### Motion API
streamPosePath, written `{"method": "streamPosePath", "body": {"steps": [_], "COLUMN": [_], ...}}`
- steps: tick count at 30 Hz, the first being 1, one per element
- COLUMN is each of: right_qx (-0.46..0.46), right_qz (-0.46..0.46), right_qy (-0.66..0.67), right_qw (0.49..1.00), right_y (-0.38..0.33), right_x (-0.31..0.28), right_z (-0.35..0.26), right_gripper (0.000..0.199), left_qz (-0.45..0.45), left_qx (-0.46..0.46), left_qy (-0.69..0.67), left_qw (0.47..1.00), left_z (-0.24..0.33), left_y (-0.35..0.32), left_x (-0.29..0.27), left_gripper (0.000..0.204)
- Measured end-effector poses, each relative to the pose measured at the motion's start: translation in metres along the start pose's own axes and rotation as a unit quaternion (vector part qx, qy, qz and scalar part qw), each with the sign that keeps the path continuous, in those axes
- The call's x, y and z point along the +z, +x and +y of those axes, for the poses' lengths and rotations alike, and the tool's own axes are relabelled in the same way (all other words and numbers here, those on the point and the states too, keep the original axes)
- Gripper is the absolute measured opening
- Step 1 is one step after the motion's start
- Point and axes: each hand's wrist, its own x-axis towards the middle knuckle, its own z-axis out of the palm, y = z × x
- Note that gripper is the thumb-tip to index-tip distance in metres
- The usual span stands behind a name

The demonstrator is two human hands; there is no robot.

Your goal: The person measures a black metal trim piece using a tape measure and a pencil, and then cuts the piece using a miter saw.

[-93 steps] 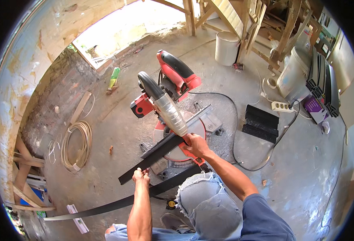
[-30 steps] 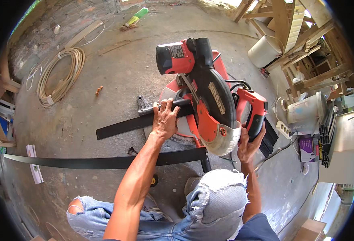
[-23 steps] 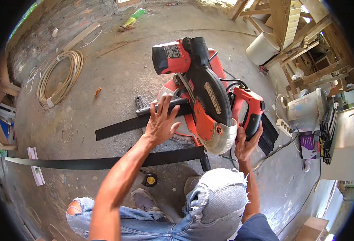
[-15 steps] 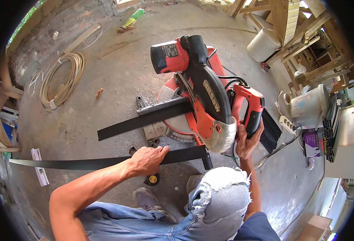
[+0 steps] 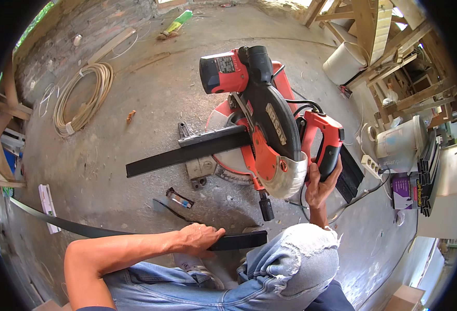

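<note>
A red and black miter saw (image 5: 278, 122) stands on the floor in front of me. My right hand (image 5: 322, 185) is wrapped round its trigger handle (image 5: 329, 155). Across the saw's base lies a short black flat strip (image 5: 187, 152), its left end reaching past the base. Close to my knees, my left hand (image 5: 200, 238) is closed on a long, dark, flat strip (image 5: 244, 241). That strip runs far out to the left under my forearm, and its right end lies just in front of my raised knee. It is apart from the saw.
A small clear-and-dark item (image 5: 179, 198) lies left of the saw's black knob (image 5: 266, 207). Beyond are a coiled hose (image 5: 83, 101) and a white strip (image 5: 49, 207). To the right stand a power strip (image 5: 371, 166), a bucket (image 5: 402, 142) and a purple box (image 5: 404, 191).
My left hand has drawn the long strip back toward my knees, away from the saw. The saw's front knob and the small item on the floor are now uncovered. My right hand stays on the handle.
</note>
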Motion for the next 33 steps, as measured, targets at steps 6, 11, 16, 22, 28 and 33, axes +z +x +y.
{"method": "streamPosePath", "body": {"steps": [6,11,16,22,28,33], "right_qx": [0.054,0.091,0.089,0.121,0.127,0.134], "right_qz": [-0.020,-0.084,-0.073,-0.084,-0.086,-0.080], "right_qy": [0.082,0.028,0.082,0.088,0.128,0.137], "right_qw": [0.995,0.992,0.990,0.985,0.980,0.978], "right_y": [0.013,0.069,0.088,0.070,0.065,0.068], "right_x": [-0.010,-0.017,-0.004,-0.004,-0.001,-0.002], "right_z": [-0.013,-0.059,-0.066,-0.065,-0.058,-0.058], "right_gripper": [0.048,0.030,0.036,0.045,0.048,0.047], "left_qz": [0.420,0.483,0.508,0.511,0.513,0.510], "left_qx": [0.018,-0.094,-0.133,-0.137,-0.139,-0.138], "left_qy": [0.162,0.353,0.269,0.272,0.272,0.271], "left_qw": [0.893,0.796,0.807,0.804,0.802,0.804], "left_z": [-0.041,-0.084,-0.107,-0.106,-0.110,-0.108], "left_y": [0.030,0.063,0.101,0.100,0.100,0.100], "left_x": [-0.069,-0.116,-0.108,-0.106,-0.105,-0.107], "left_gripper": [0.050,0.051,0.051,0.049,0.047,0.047]}}
